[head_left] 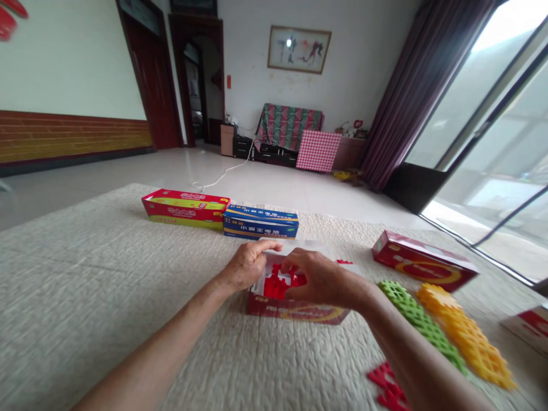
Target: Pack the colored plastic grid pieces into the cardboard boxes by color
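Observation:
An open red box (295, 312) lies on the beige mat in front of me, filled with red plastic lattice pieces (278, 287). My left hand (248, 264) rests on the box's left edge, fingers curled over its white flap. My right hand (319, 278) reaches over the box from the right, fingers bent down onto the red pieces. Whether the right hand grips a piece is hidden by the fingers.
A green lattice strip (417, 319) and a yellow one (464, 334) lie to the right, with loose red pieces (387, 388) near my right forearm. A closed red box (422, 267), a blue box (260, 222) and a red-yellow box (186, 209) lie on the mat (85, 274).

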Available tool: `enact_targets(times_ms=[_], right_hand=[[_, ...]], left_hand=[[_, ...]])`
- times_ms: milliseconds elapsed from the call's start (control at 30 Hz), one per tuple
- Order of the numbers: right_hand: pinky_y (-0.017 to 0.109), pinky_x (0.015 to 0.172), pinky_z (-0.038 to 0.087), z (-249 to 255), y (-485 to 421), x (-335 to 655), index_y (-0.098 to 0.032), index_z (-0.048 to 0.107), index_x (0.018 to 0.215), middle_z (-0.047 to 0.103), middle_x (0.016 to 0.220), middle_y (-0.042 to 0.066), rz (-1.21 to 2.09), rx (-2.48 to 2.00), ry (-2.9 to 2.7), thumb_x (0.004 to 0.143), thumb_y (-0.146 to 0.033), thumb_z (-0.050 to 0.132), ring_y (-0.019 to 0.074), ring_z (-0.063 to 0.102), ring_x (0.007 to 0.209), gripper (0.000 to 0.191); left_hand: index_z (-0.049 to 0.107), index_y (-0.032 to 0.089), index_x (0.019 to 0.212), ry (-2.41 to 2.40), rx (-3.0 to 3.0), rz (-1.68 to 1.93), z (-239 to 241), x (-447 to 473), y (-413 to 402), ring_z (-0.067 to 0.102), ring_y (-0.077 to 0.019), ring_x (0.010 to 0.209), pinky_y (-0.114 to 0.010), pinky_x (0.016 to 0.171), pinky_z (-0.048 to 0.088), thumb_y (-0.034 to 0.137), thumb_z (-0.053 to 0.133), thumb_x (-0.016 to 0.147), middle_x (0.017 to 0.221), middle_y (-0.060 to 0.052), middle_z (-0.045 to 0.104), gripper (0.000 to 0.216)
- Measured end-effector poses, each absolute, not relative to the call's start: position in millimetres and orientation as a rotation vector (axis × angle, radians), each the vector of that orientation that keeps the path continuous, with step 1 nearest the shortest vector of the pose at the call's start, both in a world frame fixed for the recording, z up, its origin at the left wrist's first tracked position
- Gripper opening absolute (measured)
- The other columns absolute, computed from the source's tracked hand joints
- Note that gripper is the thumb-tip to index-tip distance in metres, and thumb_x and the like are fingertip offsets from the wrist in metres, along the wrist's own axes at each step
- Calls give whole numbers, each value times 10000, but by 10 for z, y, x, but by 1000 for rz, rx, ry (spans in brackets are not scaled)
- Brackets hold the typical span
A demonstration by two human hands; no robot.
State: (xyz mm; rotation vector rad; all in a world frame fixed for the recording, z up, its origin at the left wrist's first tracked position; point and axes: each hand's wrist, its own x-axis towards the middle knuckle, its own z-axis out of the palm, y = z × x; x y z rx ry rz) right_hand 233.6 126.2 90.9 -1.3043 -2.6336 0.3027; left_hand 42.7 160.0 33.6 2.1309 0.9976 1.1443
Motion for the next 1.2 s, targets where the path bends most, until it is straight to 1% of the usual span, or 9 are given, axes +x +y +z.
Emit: enact_targets(times_ms=[100, 200, 400, 500, 600, 767, 933, 1033, 1200], right_hand=[[315, 751, 477, 866, 1277, 2305, -197, 668, 988, 678, 956, 55, 297, -1283, -2626, 648, -267, 673, 186, 619, 830, 347], [292, 737, 489, 904, 1228, 2307, -188, 651, 950, 667, 976, 55, 291, -1268, -2544, 648, -257, 676, 165, 616, 816, 311], [299, 736, 515, 1092, 1176, 2803, -211, 658, 930, 683, 988, 51, 225, -1334, -2263, 782, -302, 595, 161, 631, 834, 185], [309, 699, 522, 1056, 1271, 3297, -198, 666, 935, 699, 948, 64, 147, -1481, -2148, 807, -323, 563, 173, 648, 798, 206], [320, 712, 518, 918, 1370, 3719, -193, 672, 972, 705, 896, 61, 108, -1726, -2097, 779, -264, 564, 182, 657, 790, 232], [318, 834, 497, 712, 1419, 3928, -201, 644, 1102, 685, 1079, 74, 231, -1881, -2263, 684, -125, 588, 206, 637, 973, 428], [337, 903, 471, 589, 1507, 3891, -217, 647, 1115, 665, 1160, 79, 208, -1863, -2248, 703, -92, 543, 215, 614, 1058, 444], [339, 823, 503, 540, 1619, 3868, -233, 683, 1049, 700, 1071, 73, 200, -1829, -2238, 681, -94, 574, 233, 645, 971, 408], [282, 603, 496, 535, 1748, 3813, -247, 734, 884, 726, 812, 39, 435, -1856, -2303, 671, -197, 647, 203, 666, 728, 236]], left_hand=[[675, 166, 1111, 1002, 2138, 1138, 344, 431, 1589, 634, -149, 1052, -290, 995, 438, 0, 372, 711, 1109, -29, 706, 528], [675, 159, 1113, 990, 2141, 1127, 363, 435, 1577, 631, -151, 1058, -290, 986, 446, -2, 370, 705, 1110, -37, 705, 534], [689, 170, 1075, 1047, 2147, 1103, 373, 442, 1570, 643, -160, 1033, -307, 980, 461, 22, 378, 710, 1101, -26, 711, 501], [688, 177, 1072, 1051, 2175, 1093, 368, 439, 1565, 648, -156, 1021, -297, 972, 468, 42, 378, 731, 1084, -16, 715, 481], [683, 169, 1079, 1058, 2200, 1078, 366, 432, 1559, 639, -160, 1045, -290, 980, 460, 73, 382, 762, 1098, -23, 710, 448], [679, 182, 1083, 1102, 2193, 1033, 364, 416, 1557, 635, -170, 1052, -302, 988, 452, 129, 395, 801, 1119, -24, 703, 404], [682, 202, 1085, 1159, 2193, 1013, 354, 410, 1555, 654, -176, 999, -305, 942, 485, 173, 415, 817, 1105, -19, 708, 380], [689, 205, 1077, 1158, 2193, 1013, 349, 411, 1559, 648, -187, 1021, -322, 965, 472, 191, 424, 822, 1104, -26, 710, 368], [691, 211, 1076, 1157, 2189, 1018, 356, 409, 1560, 644, -186, 1034, -327, 980, 463, 193, 426, 820, 1113, -19, 707, 369]])
